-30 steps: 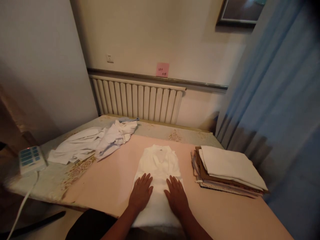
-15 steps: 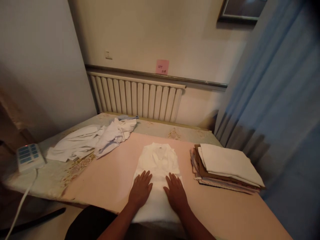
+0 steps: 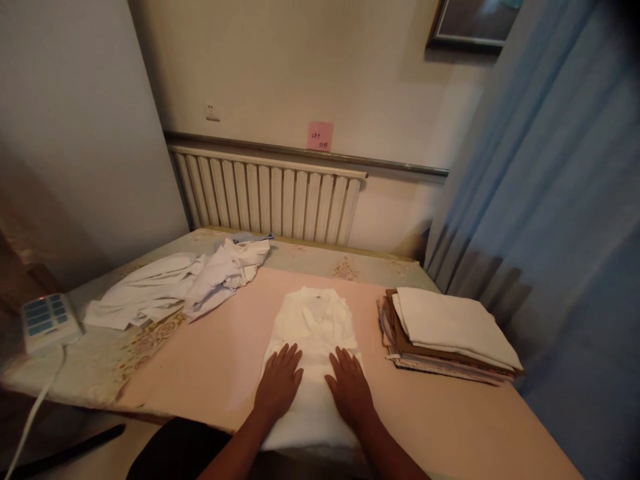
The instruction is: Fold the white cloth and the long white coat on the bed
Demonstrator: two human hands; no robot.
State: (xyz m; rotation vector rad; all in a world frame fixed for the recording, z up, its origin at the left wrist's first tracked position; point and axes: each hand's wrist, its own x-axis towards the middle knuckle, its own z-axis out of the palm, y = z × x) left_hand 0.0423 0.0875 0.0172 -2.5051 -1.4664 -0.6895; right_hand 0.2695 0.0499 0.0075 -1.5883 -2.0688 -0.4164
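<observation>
A white shirt (image 3: pixel 315 327) lies spread on the pink sheet in front of me, its collar pointing away and its near end at the table's front edge. Flat on the shirt's left side rests my left hand (image 3: pixel 281 381), fingers stretched forward and a little apart. My right hand (image 3: pixel 350 387) presses the right side the same way, its thumb spread inward. Between the two hands the white cloth shows smooth; some creases run near the collar. Neither hand grips anything.
To the right sits a stack of folded clothes (image 3: pixel 457 330), white on top. Crumpled white garments (image 3: pixel 220 273) lie at the back left, and a white power strip (image 3: pixel 50 321) with a cord stands at the left edge. A radiator (image 3: pixel 270 200) and blue curtain (image 3: pixel 545 200) border the table.
The view has shifted slightly, so everything sits a little further left. Both hands stay flat on the shirt in nearly the same place.
</observation>
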